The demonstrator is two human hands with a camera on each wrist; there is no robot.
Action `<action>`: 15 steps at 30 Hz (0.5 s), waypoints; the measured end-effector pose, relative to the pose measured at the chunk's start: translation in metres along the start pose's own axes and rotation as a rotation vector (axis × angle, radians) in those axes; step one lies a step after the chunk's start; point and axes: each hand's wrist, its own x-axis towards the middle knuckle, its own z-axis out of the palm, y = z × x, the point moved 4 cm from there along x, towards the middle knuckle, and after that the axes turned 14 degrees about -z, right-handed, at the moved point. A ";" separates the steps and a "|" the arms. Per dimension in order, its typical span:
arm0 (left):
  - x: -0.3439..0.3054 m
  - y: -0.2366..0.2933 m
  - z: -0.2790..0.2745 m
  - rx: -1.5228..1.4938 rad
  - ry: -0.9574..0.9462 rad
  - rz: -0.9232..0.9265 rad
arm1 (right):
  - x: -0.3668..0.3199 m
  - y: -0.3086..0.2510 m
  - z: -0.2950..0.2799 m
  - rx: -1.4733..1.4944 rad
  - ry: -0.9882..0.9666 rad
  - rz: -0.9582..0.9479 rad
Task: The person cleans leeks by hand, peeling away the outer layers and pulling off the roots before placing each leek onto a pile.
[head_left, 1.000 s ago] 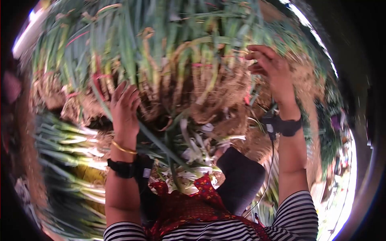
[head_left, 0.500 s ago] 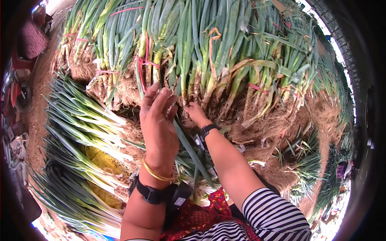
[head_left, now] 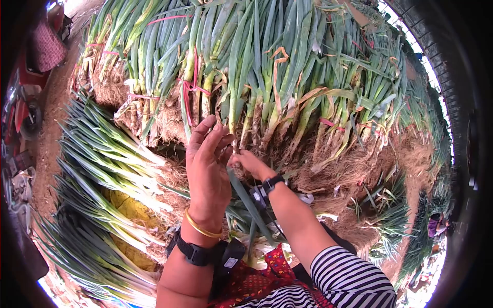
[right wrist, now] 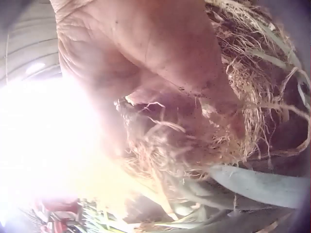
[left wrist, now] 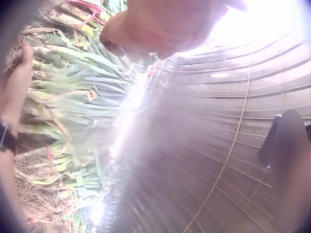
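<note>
Bundles of green onions (head_left: 246, 46) stand upright in front of me, leaves up and shaggy roots down. My right hand (head_left: 250, 164) grips the root end of one green onion stalk (head_left: 232, 115); in the right wrist view, pale stringy roots (right wrist: 160, 138) show between its thumb and fingers. Just left of it is my left hand (head_left: 208, 172), raised, with fingers loosely bent and fingertips right by the stalks. The left wrist view shows this hand (left wrist: 160, 26) at the top, with nothing visible in its fingers.
Trimmed green onions (head_left: 113, 164) lie in rows at the left, beside a yellow sheet (head_left: 128, 208). Pink ties (head_left: 192, 87) bind some bundles. Matted roots (head_left: 354, 159) and soil spread to the right. A red vehicle (head_left: 25, 102) stands at the far left.
From far right, my right hand has come across to the middle and gripped a stalk's roots. The left hand has shifted right beside it. In the last half second both have barely moved.
</note>
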 end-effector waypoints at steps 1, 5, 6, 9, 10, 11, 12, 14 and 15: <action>0.000 0.000 -0.001 0.014 -0.007 0.009 | -0.011 -0.007 0.001 0.017 0.015 -0.086; 0.003 0.000 -0.003 0.050 -0.014 0.040 | -0.099 -0.107 0.026 0.115 0.034 -0.174; 0.004 -0.002 -0.002 0.066 -0.002 0.041 | -0.126 -0.133 0.033 0.197 0.069 -0.127; 0.010 -0.019 -0.002 0.128 0.021 0.009 | -0.196 -0.163 0.052 0.158 0.025 -0.246; 0.019 -0.033 -0.007 0.139 -0.003 -0.033 | -0.217 -0.163 0.059 0.143 0.030 -0.228; 0.018 -0.042 -0.001 0.119 -0.003 -0.090 | -0.238 -0.161 0.069 0.098 0.043 -0.226; 0.017 -0.053 0.005 0.103 -0.004 -0.150 | -0.260 -0.159 0.077 0.054 0.059 -0.224; 0.027 -0.074 0.011 0.087 -0.312 -0.284 | -0.302 -0.151 0.086 -0.326 0.064 -0.148; 0.008 -0.075 0.023 0.106 -0.329 -0.264 | -0.320 -0.136 0.090 -0.379 0.110 -0.311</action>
